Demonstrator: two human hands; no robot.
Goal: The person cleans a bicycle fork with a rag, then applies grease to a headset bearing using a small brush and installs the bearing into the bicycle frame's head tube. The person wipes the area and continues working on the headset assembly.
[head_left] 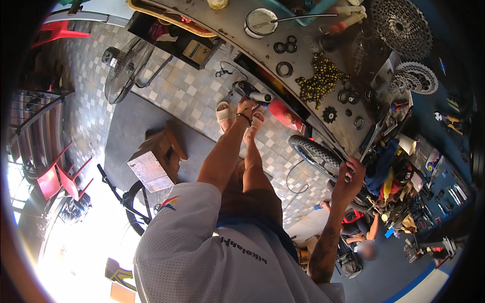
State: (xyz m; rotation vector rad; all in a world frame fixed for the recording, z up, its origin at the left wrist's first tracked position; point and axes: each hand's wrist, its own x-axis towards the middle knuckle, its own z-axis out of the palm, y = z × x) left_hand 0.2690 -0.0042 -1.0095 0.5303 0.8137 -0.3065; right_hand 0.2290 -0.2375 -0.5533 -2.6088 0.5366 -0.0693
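My left hand, at the end of my extended arm, is closed on a black and silver cylindrical part held above the tiled floor, near a red object beside the bench. My right hand has its fingers curled at the bench's front edge, just above a knobby bicycle tire; what they hold is unclear. A long metal tool lies by those fingers. On the metal bench are a yellow-and-black chain, several black rings, a white tub and two cassettes.
A fan and dark floor mat are at left, with a box, red chairs and a bicycle handlebar. Another person is low at the lower right, near a cluttered tool board.
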